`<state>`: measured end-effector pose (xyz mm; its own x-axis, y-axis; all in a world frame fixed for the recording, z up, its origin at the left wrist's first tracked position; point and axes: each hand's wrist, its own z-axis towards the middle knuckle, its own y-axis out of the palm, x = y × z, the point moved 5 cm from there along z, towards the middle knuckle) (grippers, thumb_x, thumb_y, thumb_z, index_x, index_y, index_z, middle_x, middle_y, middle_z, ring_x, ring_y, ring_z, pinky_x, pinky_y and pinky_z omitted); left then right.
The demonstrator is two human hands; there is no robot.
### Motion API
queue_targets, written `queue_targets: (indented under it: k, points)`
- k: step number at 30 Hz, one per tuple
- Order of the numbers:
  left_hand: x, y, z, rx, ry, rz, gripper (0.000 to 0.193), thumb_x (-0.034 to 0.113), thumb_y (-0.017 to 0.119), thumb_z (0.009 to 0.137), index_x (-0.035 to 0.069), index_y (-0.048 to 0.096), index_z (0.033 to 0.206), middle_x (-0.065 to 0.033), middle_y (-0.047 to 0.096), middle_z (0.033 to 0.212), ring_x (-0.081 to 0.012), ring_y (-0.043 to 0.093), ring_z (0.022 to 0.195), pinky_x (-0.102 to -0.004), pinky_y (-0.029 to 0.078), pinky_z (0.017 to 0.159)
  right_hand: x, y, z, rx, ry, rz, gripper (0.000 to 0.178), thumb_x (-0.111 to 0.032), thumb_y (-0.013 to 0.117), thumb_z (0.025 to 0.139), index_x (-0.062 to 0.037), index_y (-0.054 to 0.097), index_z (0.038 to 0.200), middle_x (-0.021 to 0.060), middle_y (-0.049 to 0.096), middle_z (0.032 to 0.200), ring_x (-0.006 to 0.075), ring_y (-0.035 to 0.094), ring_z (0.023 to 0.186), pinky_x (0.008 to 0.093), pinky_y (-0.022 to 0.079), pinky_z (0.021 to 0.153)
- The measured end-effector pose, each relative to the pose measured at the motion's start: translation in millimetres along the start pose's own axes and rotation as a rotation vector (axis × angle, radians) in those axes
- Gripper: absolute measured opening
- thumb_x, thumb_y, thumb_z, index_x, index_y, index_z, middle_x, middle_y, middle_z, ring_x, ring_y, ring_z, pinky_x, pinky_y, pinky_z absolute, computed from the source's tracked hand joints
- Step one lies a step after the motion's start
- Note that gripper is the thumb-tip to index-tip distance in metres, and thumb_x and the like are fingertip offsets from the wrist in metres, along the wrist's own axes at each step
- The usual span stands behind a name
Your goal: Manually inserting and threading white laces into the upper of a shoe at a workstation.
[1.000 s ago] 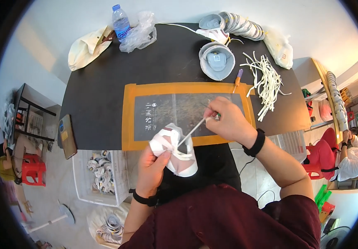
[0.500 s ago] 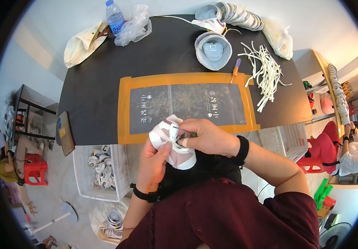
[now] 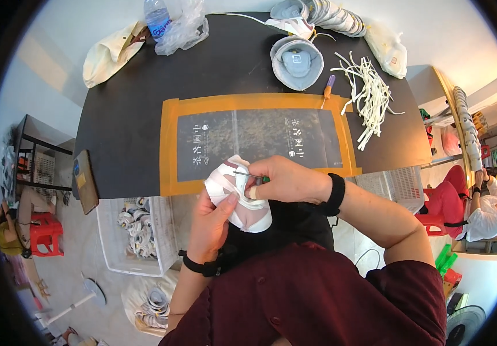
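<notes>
Just below frame centre, your left hand (image 3: 212, 222) pinches the white-and-pink shoe (image 3: 252, 219), thumb on its straps; your right hand (image 3: 291, 180) grips a thin green-handled tool (image 3: 266, 179), metal shaft across the shoe. Orange-taped sheet (image 3: 248, 144) lies mid-frame, loose white strips (image 3: 372, 104) upper right, white crate (image 3: 165, 236) lower left with small pieces inside.

Shoe (image 3: 246, 214) obstructs near side of mat (image 3: 260, 138); table (image 3: 122, 127) leftward offers passage.
</notes>
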<state>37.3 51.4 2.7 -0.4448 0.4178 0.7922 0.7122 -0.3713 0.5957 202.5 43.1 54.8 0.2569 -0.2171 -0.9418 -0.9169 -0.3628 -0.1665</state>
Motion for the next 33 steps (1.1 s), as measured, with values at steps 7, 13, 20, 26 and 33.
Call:
queue_targets:
  k: [7,13,20,26,33]
  points:
    - [1.4,0.2,0.4,-0.006,0.019,0.017,0.039,0.009,0.066,0.093,0.001,0.053,0.129,-0.0083,0.062,0.123,-0.0163,0.059,0.112,-0.0343,0.045,0.099,5.9,0.6,7.3,0.056,-0.007,-0.075,0.020,-0.014,0.069,0.079,0.0012,0.067,0.093,0.0131,0.069,0.086,0.0219,0.065,0.082,0.0343,0.050,0.076]
    - [4.7,-1.5,-0.5,0.007,0.042,0.033,0.039,0.008,0.066,0.092,0.000,0.054,0.129,-0.0088,0.063,0.123,-0.0160,0.060,0.112,-0.0338,0.046,0.098,6.0,-0.4,13.0,0.184,-0.013,-0.328,0.023,-0.017,0.067,0.076,0.0004,0.068,0.091,0.0209,0.068,0.087,0.0363,0.067,0.083,0.0409,0.051,0.074]
    - [2.1,-6.1,0.7,-0.031,0.065,0.096,0.038,0.006,0.066,0.092,-0.001,0.056,0.128,-0.0084,0.064,0.121,-0.0165,0.060,0.111,-0.0335,0.046,0.098,2.4,-3.6,17.2,0.134,0.030,-0.388,0.027,-0.017,0.068,0.074,-0.0002,0.067,0.096,0.0175,0.068,0.084,0.0306,0.067,0.077,0.0381,0.051,0.069]
    - [3.7,-2.0,1.0,-0.036,0.084,0.047,0.038,0.005,0.063,0.093,-0.001,0.054,0.129,-0.0087,0.062,0.123,-0.0171,0.059,0.113,-0.0336,0.045,0.099,4.8,-2.7,21.3,0.114,0.038,-0.491,0.028,-0.017,0.067,0.076,0.0001,0.066,0.098,0.0168,0.068,0.085,0.0276,0.067,0.080,0.0369,0.050,0.073]
    - [7.0,-4.7,4.9,0.092,0.070,-0.081,0.036,0.006,0.062,0.094,0.000,0.054,0.128,-0.0087,0.062,0.124,-0.0167,0.058,0.113,-0.0345,0.045,0.099,-10.2,-22.7,-7.7,0.334,-0.149,-0.078,0.014,-0.015,0.065,0.085,-0.0061,0.070,0.095,0.0092,0.065,0.099,0.0249,0.061,0.097,0.0350,0.050,0.083]
